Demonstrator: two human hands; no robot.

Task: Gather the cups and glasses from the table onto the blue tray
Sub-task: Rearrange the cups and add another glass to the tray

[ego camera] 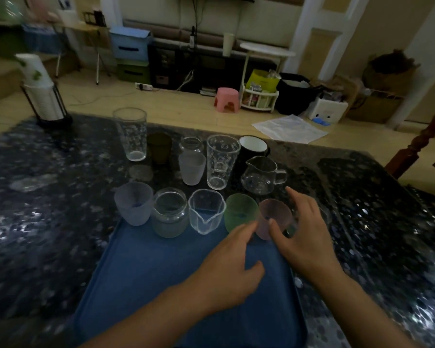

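The blue tray (pixel 161 280) lies on the dark speckled table in front of me. Along its far edge stand a frosted lilac cup (pixel 134 207), a glass jar (pixel 170 213), a clear spouted beaker (pixel 205 210), a green cup (pixel 240 214) and a pink cup (pixel 274 218). My left hand (pixel 230 270) hovers over the tray, fingers spread, one fingertip near the pink cup. My right hand (pixel 303 229) is spread beside the pink cup, thumb at its side. Farther back on the table stand two tall clear glasses (pixel 133 134) (pixel 221 162), a frosted cup (pixel 192 169), a glass pitcher (pixel 261 175) and a black mug (pixel 254 146).
A dark tumbler (pixel 159 147) and a small jar (pixel 191 145) stand in the back row. A stack of paper cups in a black holder (pixel 44 94) is at the table's far left. A wooden chair post (pixel 417 146) rises at the right edge.
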